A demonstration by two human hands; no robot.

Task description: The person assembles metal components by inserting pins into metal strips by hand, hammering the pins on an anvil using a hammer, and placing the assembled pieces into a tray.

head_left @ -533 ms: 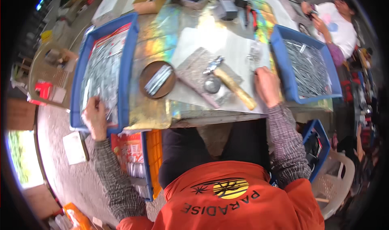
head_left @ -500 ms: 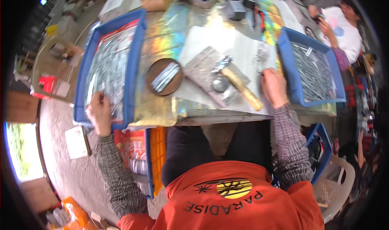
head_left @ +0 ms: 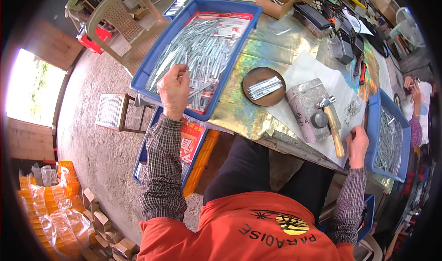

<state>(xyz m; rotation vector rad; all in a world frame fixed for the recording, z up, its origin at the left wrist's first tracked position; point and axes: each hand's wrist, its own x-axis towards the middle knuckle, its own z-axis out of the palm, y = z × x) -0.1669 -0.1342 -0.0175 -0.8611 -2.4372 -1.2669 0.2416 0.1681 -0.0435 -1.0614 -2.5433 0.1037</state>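
Observation:
My left hand is closed over the near left part of a large blue tray, its fingertips pinching a thin silver metal rod that points up. Many similar rods lie in that tray on a red and white printed sheet. At the near edge of a white paper, my right hand has its fingers curled together; what is in them, if anything, is hidden. Beside it lies a hammer, across a stone block with a dark round metal piece on it.
A brown round dish with several rods stands between tray and block. Small metal bits lie on the paper. Another blue tray of thin metal pieces sits right. Boxes, tools and cables crowd the far side. A co-worker's hand shows far right.
The view has turned left, so the table things appear farther right. My left hand now shows a rod in its fingertips. My right hand remains by the paper's near edge.

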